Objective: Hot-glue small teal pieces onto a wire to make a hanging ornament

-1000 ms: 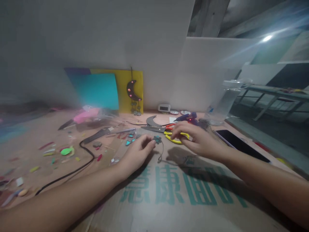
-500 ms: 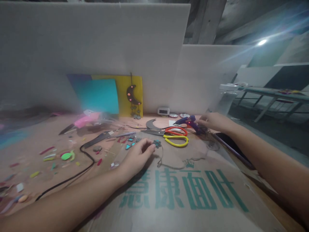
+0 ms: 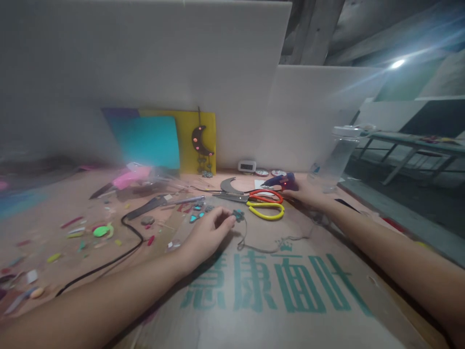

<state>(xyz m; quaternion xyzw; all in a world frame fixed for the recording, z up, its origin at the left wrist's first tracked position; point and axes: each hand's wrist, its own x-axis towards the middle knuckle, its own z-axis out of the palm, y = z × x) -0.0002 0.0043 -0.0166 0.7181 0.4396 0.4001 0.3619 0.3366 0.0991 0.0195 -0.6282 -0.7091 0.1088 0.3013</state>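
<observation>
My left hand [image 3: 208, 231] rests on the cardboard, thumb and fingers pinched at the edge of a small grey-and-teal flower piece [image 3: 239, 215]. A thin grey cord [image 3: 259, 250] trails from this piece across the board. Farther right, my right hand [image 3: 307, 195] is wrapped round the handle of a dark blue glue gun [image 3: 283, 182] with a small red light. Scissors [image 3: 267, 209] with red and yellow handles lie between the hands. Behind them is a grey crescent [image 3: 228, 186]. Small teal-topped pieces [image 3: 196, 214] sit just beyond my left hand.
A decorated dark crescent [image 3: 199, 140] hangs before a yellow board [image 3: 178, 145]. Colourful scraps and a black-corded knife-like tool [image 3: 145, 208] cover the left side. A clear bottle [image 3: 339, 155] stands at right, near a small white digital clock [image 3: 247, 166].
My right hand has moved slightly left and closed round the glue gun's handle. My left hand stays at the flower piece. The view has shifted a little.
</observation>
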